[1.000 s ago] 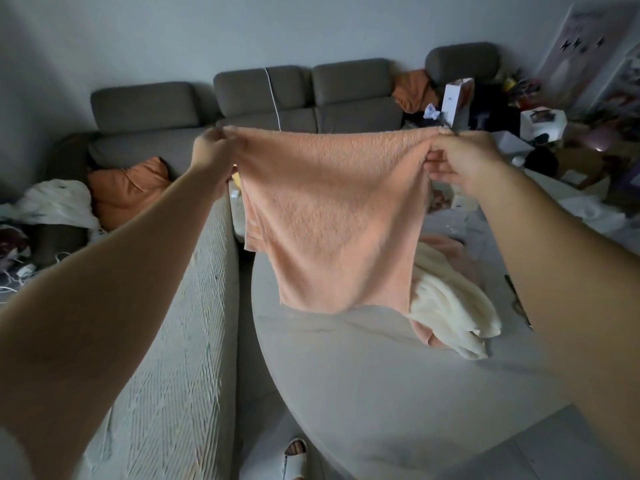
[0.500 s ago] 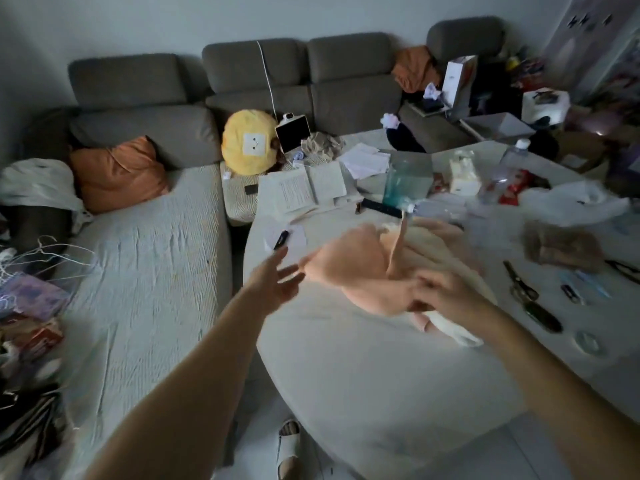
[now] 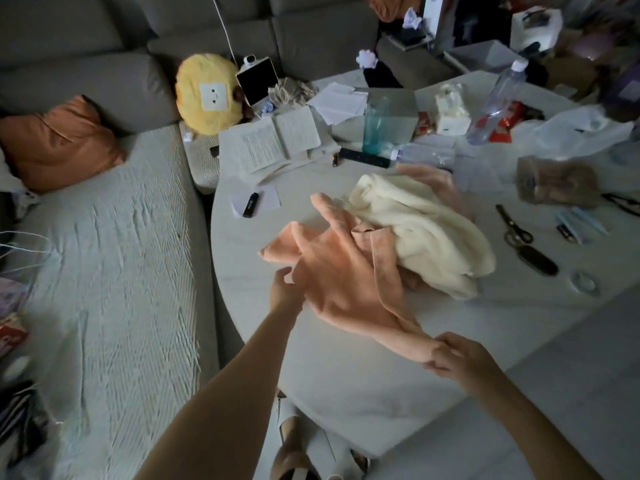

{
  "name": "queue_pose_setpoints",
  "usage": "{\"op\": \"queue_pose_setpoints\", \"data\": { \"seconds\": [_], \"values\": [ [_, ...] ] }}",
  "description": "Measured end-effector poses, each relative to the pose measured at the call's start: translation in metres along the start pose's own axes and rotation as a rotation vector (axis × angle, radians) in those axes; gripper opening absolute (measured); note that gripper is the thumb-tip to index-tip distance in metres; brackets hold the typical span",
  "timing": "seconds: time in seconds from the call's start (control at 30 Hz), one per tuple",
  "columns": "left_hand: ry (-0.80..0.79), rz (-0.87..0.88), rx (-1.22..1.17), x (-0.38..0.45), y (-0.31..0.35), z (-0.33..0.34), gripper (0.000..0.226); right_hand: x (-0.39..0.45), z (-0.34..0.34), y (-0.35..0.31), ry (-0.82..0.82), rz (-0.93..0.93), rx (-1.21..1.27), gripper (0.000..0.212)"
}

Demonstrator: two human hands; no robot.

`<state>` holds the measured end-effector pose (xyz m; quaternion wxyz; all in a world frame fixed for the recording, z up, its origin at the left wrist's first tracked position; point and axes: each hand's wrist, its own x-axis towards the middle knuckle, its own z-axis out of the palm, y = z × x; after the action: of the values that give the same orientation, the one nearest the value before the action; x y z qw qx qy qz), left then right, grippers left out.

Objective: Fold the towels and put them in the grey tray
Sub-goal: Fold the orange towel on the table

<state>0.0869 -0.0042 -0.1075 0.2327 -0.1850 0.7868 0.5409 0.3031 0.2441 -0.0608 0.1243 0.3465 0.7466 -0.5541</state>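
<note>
A peach towel (image 3: 341,275) lies crumpled on the white table (image 3: 346,393), stretched from the middle toward me. My right hand (image 3: 457,358) pinches its near corner just above the tabletop. At the towel's left edge my left hand (image 3: 285,289) takes hold, thumb on top and fingers hidden under the cloth. A cream towel (image 3: 426,230) is heaped right behind it, with a pink towel (image 3: 436,178) showing beneath. What looks like the grey tray (image 3: 485,55) stands at the far right, beyond the table.
Clutter fills the table's far half: open papers (image 3: 270,140), a teal bottle (image 3: 375,123), a clear bottle (image 3: 498,98), scissors (image 3: 512,226), a black lighter (image 3: 250,204). A grey sofa (image 3: 104,271) with a yellow cushion (image 3: 207,93) runs along the left.
The peach towel, held spread in the air a second ago, has dropped onto the table. My left hand let go, then took its left edge again. My right hand pulled a corner toward me.
</note>
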Motion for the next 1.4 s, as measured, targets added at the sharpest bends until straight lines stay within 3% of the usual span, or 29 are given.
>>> {"op": "queue_pose_setpoints", "data": {
  "seconds": [0.13, 0.23, 0.33, 0.47, 0.6, 0.67, 0.73, 0.8, 0.9, 0.97, 1.03, 1.1, 1.17, 1.3, 1.4],
  "values": [
    [-0.032, 0.043, 0.026, -0.013, -0.004, -0.013, 0.028, -0.009, -0.002, 0.012, 0.044, 0.02, -0.031, 0.017],
    [0.175, 0.136, -0.172, -0.045, -0.021, -0.042, 0.017, -0.019, -0.01, 0.022, 0.123, -0.019, -0.107, 0.013],
    [0.335, 0.157, -0.141, -0.09, -0.07, -0.064, 0.028, -0.029, -0.004, 0.045, 0.056, -0.022, -0.25, 0.021],
    [0.229, 0.02, 0.035, -0.135, -0.134, -0.072, 0.034, -0.033, 0.012, 0.069, -0.057, 0.1, -0.378, 0.023],
    [0.134, 0.03, 0.222, -0.124, -0.144, -0.079, 0.045, -0.016, 0.022, 0.043, 0.181, -0.007, -0.539, 0.036],
    [0.13, 0.043, 0.268, -0.106, -0.136, -0.078, 0.04, -0.004, 0.027, 0.024, 0.288, -0.087, -0.606, 0.02],
    [0.185, 0.021, 0.261, -0.084, -0.122, -0.073, 0.024, 0.02, 0.033, 0.011, 0.264, -0.107, -0.503, 0.038],
    [0.218, -0.007, 0.247, -0.06, -0.105, -0.068, 0.039, 0.048, 0.04, -0.003, 0.246, -0.016, -0.317, 0.064],
    [0.332, 0.048, 0.432, -0.027, -0.079, -0.061, 0.066, 0.087, 0.053, -0.012, 0.282, 0.046, -0.18, 0.077],
    [0.379, 0.166, 0.55, -0.006, -0.061, -0.059, 0.07, 0.105, 0.06, -0.014, 0.316, 0.037, -0.126, 0.069],
    [0.258, 0.176, 0.54, 0.016, -0.042, -0.055, 0.064, 0.115, 0.066, -0.016, 0.332, -0.016, -0.063, 0.051],
    [0.081, 0.196, 0.405, 0.027, -0.028, -0.049, 0.04, 0.116, 0.071, -0.017, 0.352, -0.035, -0.054, 0.053],
    [0.016, 0.271, 0.209, 0.025, -0.025, -0.051, 0.02, 0.112, 0.077, -0.023, 0.34, -0.014, -0.065, 0.049],
    [-0.104, 0.322, -0.055, 0.004, -0.031, -0.076, 0.011, 0.092, 0.075, -0.05, 0.374, -0.084, -0.044, 0.018],
    [-0.013, 0.37, -0.09, 0.003, -0.033, -0.102, 0.019, 0.07, 0.073, -0.084, 0.436, -0.285, 0.181, 0.012]
  ]
}}
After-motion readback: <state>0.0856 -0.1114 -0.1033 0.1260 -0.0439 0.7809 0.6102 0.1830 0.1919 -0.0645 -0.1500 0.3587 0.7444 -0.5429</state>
